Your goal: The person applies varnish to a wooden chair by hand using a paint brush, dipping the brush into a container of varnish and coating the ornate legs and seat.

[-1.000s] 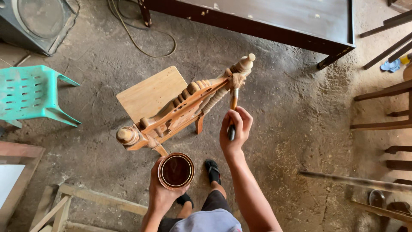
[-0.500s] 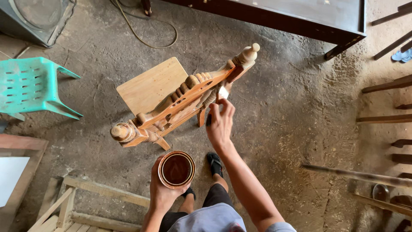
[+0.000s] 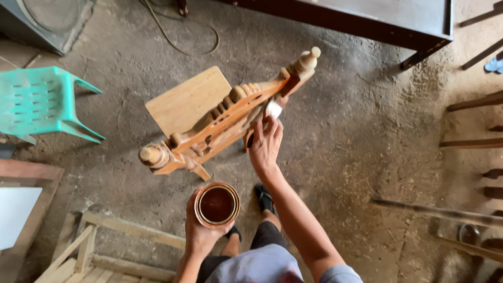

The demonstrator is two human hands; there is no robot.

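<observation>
A wooden chair (image 3: 188,102) with turned posts stands on the floor below me, seen from above. My right hand (image 3: 265,144) holds a paintbrush (image 3: 272,109) whose pale bristles touch the chair's back rail near the right post. My left hand (image 3: 201,230) grips a round tin (image 3: 217,204) of dark brown varnish, held low in front of my body and apart from the chair.
A turquoise plastic chair (image 3: 44,102) stands at the left. A dark table (image 3: 398,18) runs along the top right. A wooden frame (image 3: 105,246) lies at the bottom left, dark wooden parts (image 3: 471,102) at the right. A cable (image 3: 183,39) loops on the dusty concrete floor.
My right hand with the brush has risen from below the chair's back rail onto it. The view has shifted slightly. The tin stays in my left hand.
</observation>
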